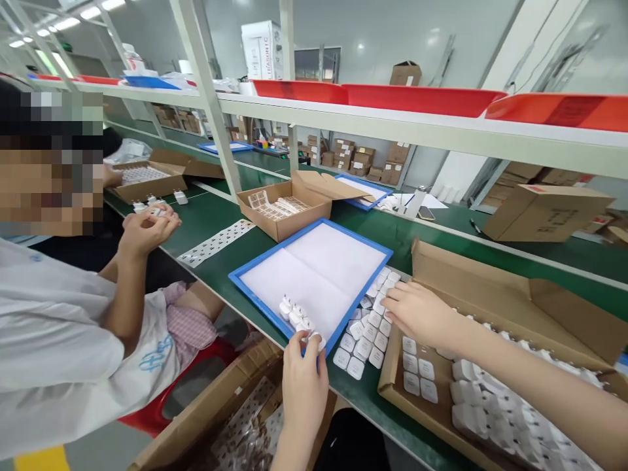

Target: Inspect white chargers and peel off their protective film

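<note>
My left hand [305, 386] is at the front corner of a blue-rimmed white tray [318, 261], its thumb and fingers pinching a white plug charger [318, 341]. Beyond those fingertips, several more chargers [294, 314] stand in a short row on the tray, metal pins up. My right hand [417, 314] reaches over a group of square white chargers [363, 347] lying flat between the tray and a cardboard box. Its fingers are bent and close together on a charger at the group's right edge; the grip is partly hidden.
An open cardboard box [392, 383] at right holds rows of chargers. Another box [282, 226] with label sheets stands behind the tray, near a dotted strip [216, 242]. A co-worker [132, 261] handles chargers at left. A shelf [392, 121] with red bins crosses above the green bench.
</note>
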Demonstrator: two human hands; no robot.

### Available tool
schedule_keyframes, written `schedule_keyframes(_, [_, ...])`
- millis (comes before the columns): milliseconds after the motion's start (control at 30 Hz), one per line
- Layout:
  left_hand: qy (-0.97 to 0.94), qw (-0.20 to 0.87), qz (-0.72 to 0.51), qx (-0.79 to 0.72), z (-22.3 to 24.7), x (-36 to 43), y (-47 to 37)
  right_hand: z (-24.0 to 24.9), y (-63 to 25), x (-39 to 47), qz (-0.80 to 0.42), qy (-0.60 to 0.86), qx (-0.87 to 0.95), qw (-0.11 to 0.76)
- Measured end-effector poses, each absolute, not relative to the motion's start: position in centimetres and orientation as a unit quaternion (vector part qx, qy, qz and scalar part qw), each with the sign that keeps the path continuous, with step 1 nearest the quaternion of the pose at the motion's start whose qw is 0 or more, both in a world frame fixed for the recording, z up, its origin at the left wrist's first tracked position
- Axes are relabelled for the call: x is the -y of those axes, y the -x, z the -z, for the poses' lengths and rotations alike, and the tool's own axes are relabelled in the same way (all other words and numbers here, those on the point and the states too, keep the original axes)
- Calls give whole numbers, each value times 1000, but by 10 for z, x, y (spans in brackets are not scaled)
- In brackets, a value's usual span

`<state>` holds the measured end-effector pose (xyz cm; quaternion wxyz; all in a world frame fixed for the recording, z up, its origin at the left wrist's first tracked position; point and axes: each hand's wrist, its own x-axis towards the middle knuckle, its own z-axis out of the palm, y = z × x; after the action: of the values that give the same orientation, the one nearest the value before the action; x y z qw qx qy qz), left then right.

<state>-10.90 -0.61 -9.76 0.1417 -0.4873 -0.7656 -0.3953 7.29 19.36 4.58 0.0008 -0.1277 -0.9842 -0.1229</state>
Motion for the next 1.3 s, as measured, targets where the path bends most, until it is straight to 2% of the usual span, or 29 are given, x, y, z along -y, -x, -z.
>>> schedule_keyframes(300, [455, 76, 454, 763, 97, 3, 118, -55, -128, -198, 56, 195, 979, 18])
schedule_keyframes(567, [392, -2, 526, 755, 61, 32, 90, -45, -186, -149, -5, 175, 978, 114])
schedule_keyframes(633, [393, -109, 587, 699, 46, 42, 73, -54, -195, -119, -62, 178, 970, 152])
schedule_keyframes(767, [344, -434, 691, 464, 23, 38, 35, -75, -198, -74, -219, 192, 930, 223])
schedule_keyframes(933, [359, -575, 621, 393, 4, 18, 1, -69, -200, -59, -349, 186, 858, 329])
schedule_keyframes(1033, [405, -575, 585, 404, -5, 14, -10, -55, -205, -54, -387, 183, 818, 384])
schedule_keyframes(1167, [489, -516, 581, 396, -14, 15, -18, -41, -210, -50, -338, 217, 798, 450])
schedule_keyframes(1300, [567, -497, 532, 385, -21, 14, -22, -38, -219, -51, -324, 207, 800, 460])
